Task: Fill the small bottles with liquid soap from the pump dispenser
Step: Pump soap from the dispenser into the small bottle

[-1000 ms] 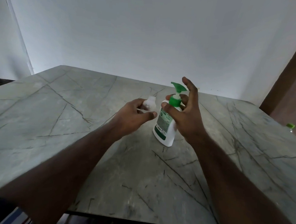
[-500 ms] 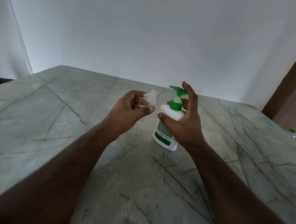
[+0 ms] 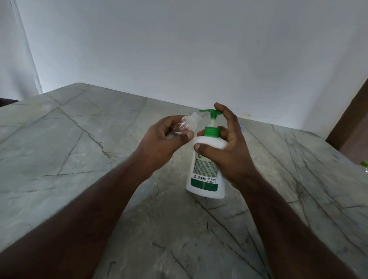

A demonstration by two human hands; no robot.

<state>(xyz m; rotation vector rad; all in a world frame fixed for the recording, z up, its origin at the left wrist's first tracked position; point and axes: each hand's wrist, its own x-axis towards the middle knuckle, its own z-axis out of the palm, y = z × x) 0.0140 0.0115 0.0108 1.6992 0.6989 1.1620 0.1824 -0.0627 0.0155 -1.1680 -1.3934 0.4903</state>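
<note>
A white pump dispenser (image 3: 205,173) with a green collar and green pump head stands on the marble table (image 3: 70,154). My right hand (image 3: 225,150) grips its shoulder, thumb across the front and forefinger on top of the pump head. My left hand (image 3: 163,142) holds a small clear bottle (image 3: 189,123) tilted, its mouth up close to the green spout. My fingers hide part of the small bottle.
A bottle with a green cap (image 3: 365,166) shows at the table's right edge. A white wall stands behind the table and a brown door frame (image 3: 362,102) rises at the right.
My left hand has raised the small bottle toward the spout. The dispenser has come more upright and my right forefinger has settled on the pump head.
</note>
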